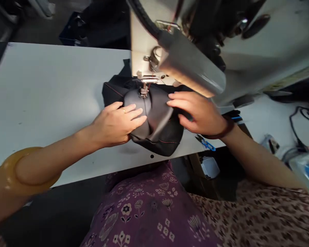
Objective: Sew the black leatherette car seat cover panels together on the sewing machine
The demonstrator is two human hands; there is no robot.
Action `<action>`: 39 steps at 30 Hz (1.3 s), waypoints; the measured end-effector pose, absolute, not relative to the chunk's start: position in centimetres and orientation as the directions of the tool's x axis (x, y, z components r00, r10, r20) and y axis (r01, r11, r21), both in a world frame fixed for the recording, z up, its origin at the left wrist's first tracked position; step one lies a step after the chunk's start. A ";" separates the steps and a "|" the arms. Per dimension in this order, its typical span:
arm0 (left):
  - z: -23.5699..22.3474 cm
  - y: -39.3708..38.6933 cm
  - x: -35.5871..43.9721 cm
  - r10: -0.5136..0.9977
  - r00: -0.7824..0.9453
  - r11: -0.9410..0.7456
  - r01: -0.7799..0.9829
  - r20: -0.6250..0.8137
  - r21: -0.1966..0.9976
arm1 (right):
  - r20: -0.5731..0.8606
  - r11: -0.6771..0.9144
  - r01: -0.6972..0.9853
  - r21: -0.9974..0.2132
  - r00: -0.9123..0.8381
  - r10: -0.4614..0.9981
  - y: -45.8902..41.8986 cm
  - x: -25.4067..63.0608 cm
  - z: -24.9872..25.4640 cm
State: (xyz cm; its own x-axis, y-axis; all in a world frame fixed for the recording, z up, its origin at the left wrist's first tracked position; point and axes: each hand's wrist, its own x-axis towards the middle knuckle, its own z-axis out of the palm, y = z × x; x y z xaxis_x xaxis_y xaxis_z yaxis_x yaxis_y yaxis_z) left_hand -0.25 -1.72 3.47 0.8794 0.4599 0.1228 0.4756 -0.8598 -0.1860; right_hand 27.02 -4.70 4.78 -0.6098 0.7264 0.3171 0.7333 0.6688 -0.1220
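A dark grey and black fabric piece (159,127) with a reddish seam line lies bunched under the presser foot (144,92) of a sewing machine (141,44). My left hand (118,124) rests on its left part, fingers stretched out flat, a ring on one finger. On the other side, my right hand (198,111) touches the raised fold with its fingertips, the thumb apart from the fingers. The fabric's far portion is hidden behind the machine head. A seam runs from the foot toward me between the hands.
A machine lamp (193,65) hangs close above my right hand. Blue-handled thread snips (206,142) lie near the front edge of the white table (54,92). Cables (295,127) and a plastic bag (307,168) are at the right. Below the table sits an open box (195,164).
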 end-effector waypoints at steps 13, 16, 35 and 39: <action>3.1 -1.0 0.3 0.344 0.907 -0.880 0.401 0.242 -0.252 | 0.410 0.008 1.000 0.022 -0.017 0.912 -16.0 45.6 -14.1; 3.7 -1.4 0.5 0.366 0.916 -0.893 0.395 0.162 -0.216 | 0.451 0.093 0.995 -0.037 -0.067 0.890 -12.7 43.2 -10.1; 3.5 -1.8 -1.3 0.457 0.887 -0.860 0.459 0.063 -0.222 | 0.072 0.863 0.502 0.051 -0.864 0.498 -1.9 22.0 5.7; 3.8 -1.1 -1.1 0.494 0.867 -0.850 0.497 0.065 -0.174 | 0.161 0.856 0.516 0.024 -0.847 0.506 -1.2 22.4 5.5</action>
